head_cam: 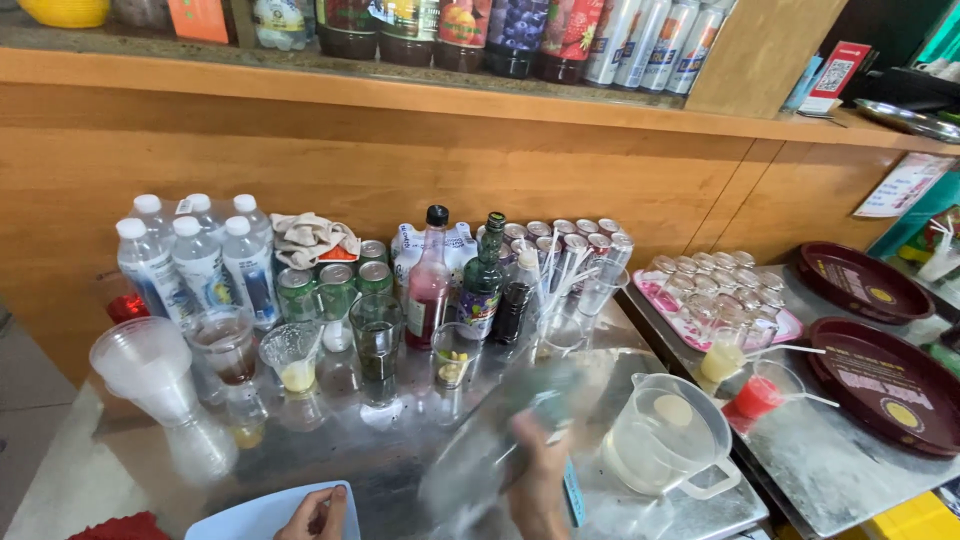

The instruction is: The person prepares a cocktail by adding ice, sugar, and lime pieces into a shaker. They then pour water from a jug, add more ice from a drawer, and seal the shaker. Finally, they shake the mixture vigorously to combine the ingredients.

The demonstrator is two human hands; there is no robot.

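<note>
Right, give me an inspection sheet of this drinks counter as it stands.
Surface: steel counter, shiny, reflecting the glasses.
Job's things: blurred clear bottle in the right hand; pale blue tray at the left hand.
Clutter: water bottles, green cans, red syrup bottle, dark green bottle, stacked plastic cups, clear jug, pink tray of small glasses, two dark round trays.
Hands: right gripping the bottle; left fingers curled on the tray edge.
Cables: nothing seen.
Surroundings: wooden counter front, cans and bottles on the shelf above.
</note>
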